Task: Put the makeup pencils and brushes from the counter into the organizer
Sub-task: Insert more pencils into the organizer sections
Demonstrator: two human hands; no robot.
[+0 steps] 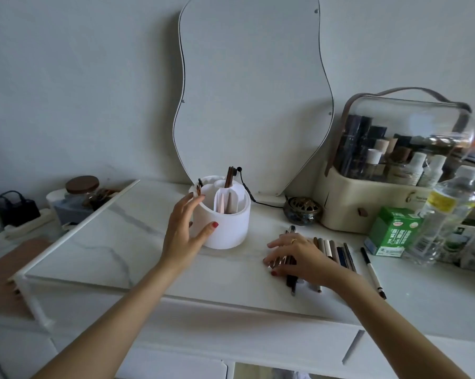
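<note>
A round white organizer point(231, 225) with inner dividers stands mid-counter; brown brush handles point(229, 177) and a spoolie pencil point(199, 187) stick out of it. My left hand point(185, 228) is curved against its left wall, thumb on the front and fingers by the rim. A row of makeup pencils and brushes point(336, 251) lies flat on the counter to the right. My right hand point(296, 254) rests palm down on the left end of that row, fingers spread over several of them. A black-tipped white pen point(373, 273) lies apart at the row's right.
A wavy mirror point(252, 91) leans on the wall behind the organizer. Right of it are a small brass bowl point(302, 209), a clear-lidded cosmetics case point(395, 165), a green box point(392, 231) and a plastic bottle point(447, 212). A jar and charger point(20, 207) sit at the left.
</note>
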